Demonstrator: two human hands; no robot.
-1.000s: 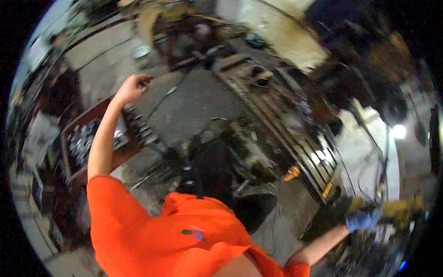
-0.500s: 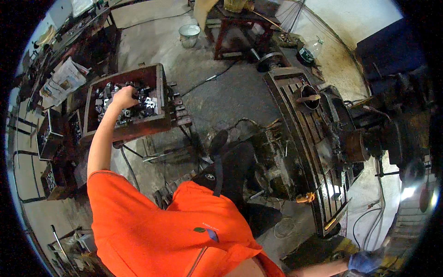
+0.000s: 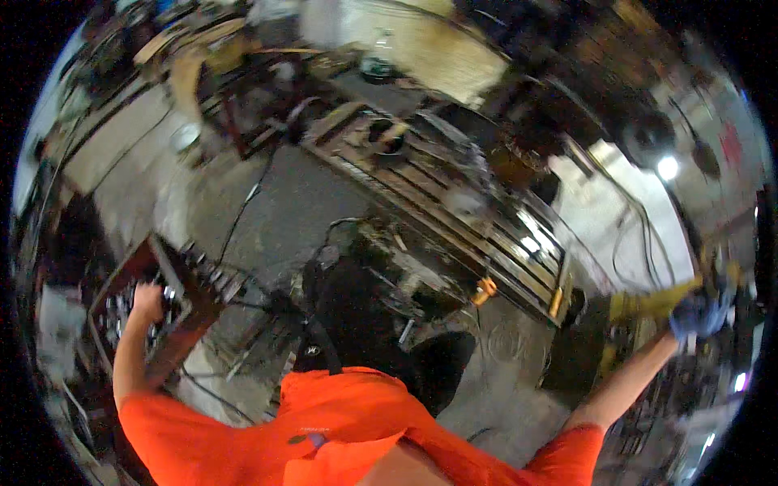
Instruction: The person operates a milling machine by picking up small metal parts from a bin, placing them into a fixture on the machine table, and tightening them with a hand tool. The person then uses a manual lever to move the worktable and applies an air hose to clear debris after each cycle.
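My bare left hand (image 3: 147,304) is down in a wooden box (image 3: 180,271) of small shiny metal parts (image 3: 121,306). Its fingers are curled among the parts, and what they hold, if anything, is hidden. Out at the far right, my right hand (image 3: 695,316) wears a blue glove. It is beside a yellowish surface (image 3: 644,304) and some blurred machinery, with its fingers smeared by motion.
A slotted machine table (image 3: 438,202) runs diagonally across the middle, bearing a dark pot (image 3: 387,136). An orange-yellow handle (image 3: 485,292) sticks out at its near edge. A pale bucket (image 3: 186,136) stands on the floor at the left.
The view has swung to the right, so the box and machine table appear farther left. My left hand stays in the box; my gloved right hand and its forearm now show more fully.
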